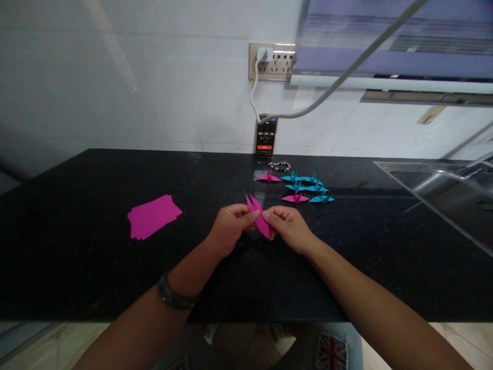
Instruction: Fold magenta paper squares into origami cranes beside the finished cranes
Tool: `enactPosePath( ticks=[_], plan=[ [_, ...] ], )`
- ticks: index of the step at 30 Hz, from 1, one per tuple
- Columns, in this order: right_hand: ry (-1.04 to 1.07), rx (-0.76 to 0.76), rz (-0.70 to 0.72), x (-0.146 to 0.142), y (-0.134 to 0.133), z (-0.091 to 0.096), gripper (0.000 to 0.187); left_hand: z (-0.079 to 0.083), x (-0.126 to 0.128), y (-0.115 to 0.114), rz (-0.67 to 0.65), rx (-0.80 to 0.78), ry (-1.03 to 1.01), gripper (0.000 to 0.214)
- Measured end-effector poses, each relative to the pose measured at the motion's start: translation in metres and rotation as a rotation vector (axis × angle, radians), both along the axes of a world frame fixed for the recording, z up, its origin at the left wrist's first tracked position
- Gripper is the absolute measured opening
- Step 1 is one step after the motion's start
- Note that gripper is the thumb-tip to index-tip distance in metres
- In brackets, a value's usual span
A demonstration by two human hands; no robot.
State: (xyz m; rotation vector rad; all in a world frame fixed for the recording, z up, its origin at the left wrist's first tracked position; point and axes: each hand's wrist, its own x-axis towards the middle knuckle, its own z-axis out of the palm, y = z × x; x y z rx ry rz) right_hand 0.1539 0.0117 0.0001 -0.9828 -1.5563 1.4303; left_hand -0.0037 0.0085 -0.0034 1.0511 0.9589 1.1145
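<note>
Both hands meet over the middle of the black counter, pinching a partly folded pink paper piece with two pointed tips up. My left hand grips its left side with closed fingers. On its right side, my right hand pinches it with thumb and fingers. A stack of flat pink paper squares lies to the left of my hands. Behind them sit several finished paper cranes, some blue and some pink.
A phone showing a timer leans against the tiled wall, plugged by a white cable into a wall socket. A beaded bracelet lies before it. A metal sink is set in the counter at right.
</note>
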Motion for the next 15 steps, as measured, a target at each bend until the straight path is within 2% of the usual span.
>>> enactPosePath(
  ticks=[3, 6, 12, 15],
  plan=[
    [0.049, -0.007, -0.041, -0.0025, -0.0011, -0.0007, 0.024, 0.0007, -0.0004, 0.0013, 0.069, -0.022, -0.043, 0.020],
    [0.084, 0.001, -0.069, -0.0050, -0.0019, -0.0027, 0.029, 0.0018, 0.0003, 0.0020, 0.104, -0.018, -0.056, 0.021],
    [-0.109, 0.107, -0.086, -0.0044, -0.0003, -0.0085, 0.021, 0.0012, 0.0025, 0.0021, 0.082, -0.013, -0.074, 0.021],
    [-0.106, 0.072, -0.099, -0.0040, -0.0004, -0.0075, 0.020, -0.0002, 0.0022, 0.0025, 0.079, -0.004, -0.058, 0.021]
  ],
)
